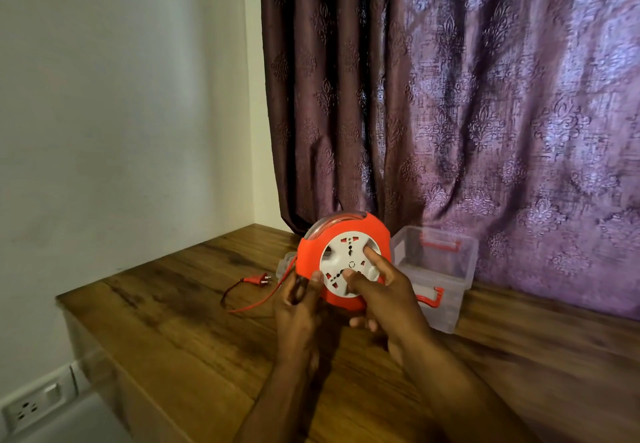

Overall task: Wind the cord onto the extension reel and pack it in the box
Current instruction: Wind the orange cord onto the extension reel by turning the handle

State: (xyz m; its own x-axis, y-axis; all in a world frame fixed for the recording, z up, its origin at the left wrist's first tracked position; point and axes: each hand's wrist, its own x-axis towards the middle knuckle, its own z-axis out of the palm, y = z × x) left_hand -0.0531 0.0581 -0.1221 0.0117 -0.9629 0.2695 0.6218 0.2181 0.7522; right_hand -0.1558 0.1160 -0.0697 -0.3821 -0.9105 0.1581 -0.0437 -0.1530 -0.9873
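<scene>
A round red plastic extension reel (341, 262) with a white socket dial on its face is held upright above a dark wood-grain bench (180, 307), its face turned toward the camera. The left hand (300, 300) grips the reel's lower left edge, thumb on the red rim beside the white dial and fingers curled behind. The right hand (384, 290) is closed on the lower right side of the reel: its index finger presses into a recess on the white dial, its thumb rests on the dial's lower edge, and the other fingers curl under the red casing.

A thin red cord (266, 295) leaves the left side of the reel, drops to the bench and loops back to a red two-pin plug (258, 280) lying flat on the wood, left of the reel. Some cord shows wound inside the clear rim at the reel's top.

Just behind and right of the reel stands a clear plastic storage box (441, 269) with red latch handles, open at the top, against a purple patterned curtain (467, 96). A clear lid (284, 264) peeks out behind the reel's left edge. A white wall socket (34, 404) sits at lower left.
</scene>
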